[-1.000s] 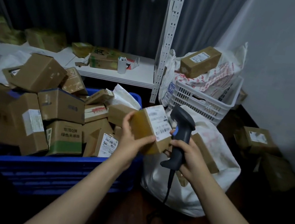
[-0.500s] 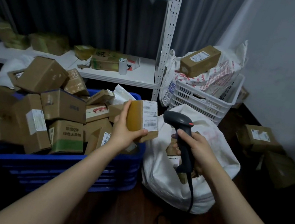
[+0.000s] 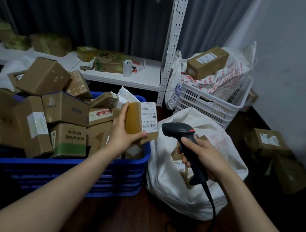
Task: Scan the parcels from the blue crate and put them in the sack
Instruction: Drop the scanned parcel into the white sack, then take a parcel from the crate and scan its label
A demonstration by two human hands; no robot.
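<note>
The left hand (image 3: 124, 134) grips a small parcel (image 3: 134, 119) over the right corner of the blue crate (image 3: 120, 179), label turned toward the scanner (image 3: 180, 132) clutched in the right hand (image 3: 207, 159). Scanning looks the step in hand; next the parcel needs dropping into the white sack (image 3: 195, 195) beside.

We see a blue crate (image 3: 76, 176) heaped with brown cardboard parcels (image 3: 65, 108); one carton (image 3: 69, 149) inside it wears a green band. Over the crate's right end, an ochre parcel (image 3: 134, 119) bears a white label with black barcodes. Right of the crate: a white sack (image 3: 172, 188) and a black barcode scanner (image 3: 178, 129) with a red button.
</note>
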